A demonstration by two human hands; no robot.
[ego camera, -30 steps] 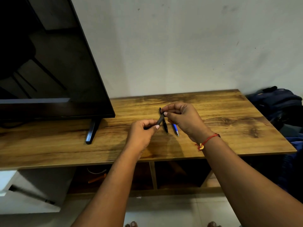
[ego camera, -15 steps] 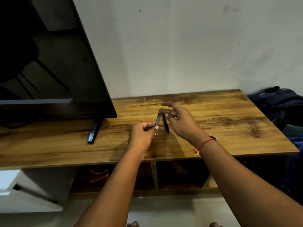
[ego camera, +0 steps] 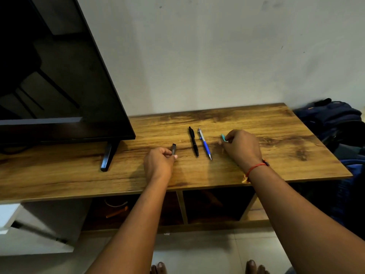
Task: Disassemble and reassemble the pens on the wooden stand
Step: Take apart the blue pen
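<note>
Head view: left hand (ego camera: pixel 158 165) pinches dark piece (ego camera: pixel 173 149), black pen (ego camera: pixel 193 141) just beside.

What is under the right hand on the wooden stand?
The right hand pinches a small teal piece; only its tip shows. The hand covers the rest and the wooden stand below.

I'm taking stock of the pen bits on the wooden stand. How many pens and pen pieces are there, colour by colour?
Black pen: 1
Blue and silver pen: 1
Dark piece, held by the left hand: 1
Teal piece, pinched by the right hand: 1
Total: 4
</note>
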